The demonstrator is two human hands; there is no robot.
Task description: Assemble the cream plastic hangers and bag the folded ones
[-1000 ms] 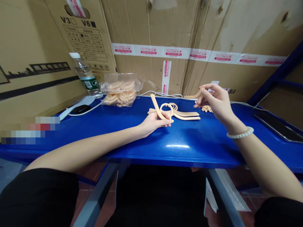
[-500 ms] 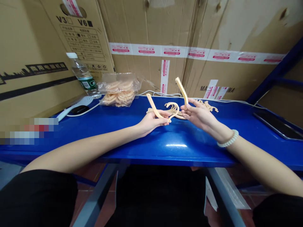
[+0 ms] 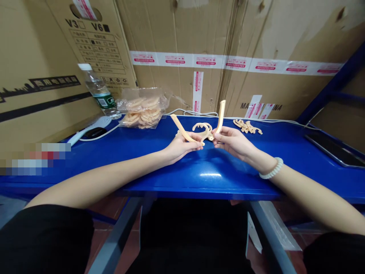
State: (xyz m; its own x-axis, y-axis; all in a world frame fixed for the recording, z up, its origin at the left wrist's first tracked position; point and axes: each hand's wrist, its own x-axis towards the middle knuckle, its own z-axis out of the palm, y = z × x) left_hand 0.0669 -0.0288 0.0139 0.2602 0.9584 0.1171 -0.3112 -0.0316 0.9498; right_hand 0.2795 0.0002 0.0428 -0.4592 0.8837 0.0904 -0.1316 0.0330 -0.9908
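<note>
My left hand (image 3: 184, 146) is closed, thumb and fingers pinching a beige plastic clothes-hanger piece. Its slanting arm (image 3: 180, 125) rises to the upper left, and a curved hook (image 3: 207, 133) shows just past the fingertips. In my closed right hand (image 3: 232, 140) is a second beige hanger arm (image 3: 221, 115), nearly upright, its lower end close to the hook. Whether the two pieces touch is hard to tell. Some more beige parts lie behind my fingers, partly hidden. A small pile of beige hook-like pieces (image 3: 247, 126) rests beyond my right hand.
On the blue table (image 3: 159, 179), a clear bag of beige parts (image 3: 144, 112) sits at the back left. Beside it are a water bottle (image 3: 101, 95) and a light-blue handled object (image 3: 89, 129). A dark phone-like slab (image 3: 333, 150) lies at right; cardboard boxes (image 3: 176, 30) stand behind.
My right hand has moved left and slightly down, bringing its hanger arm closer to the left hand's piece. That arm has turned from leaning left to nearly upright. My left hand barely shifts.
</note>
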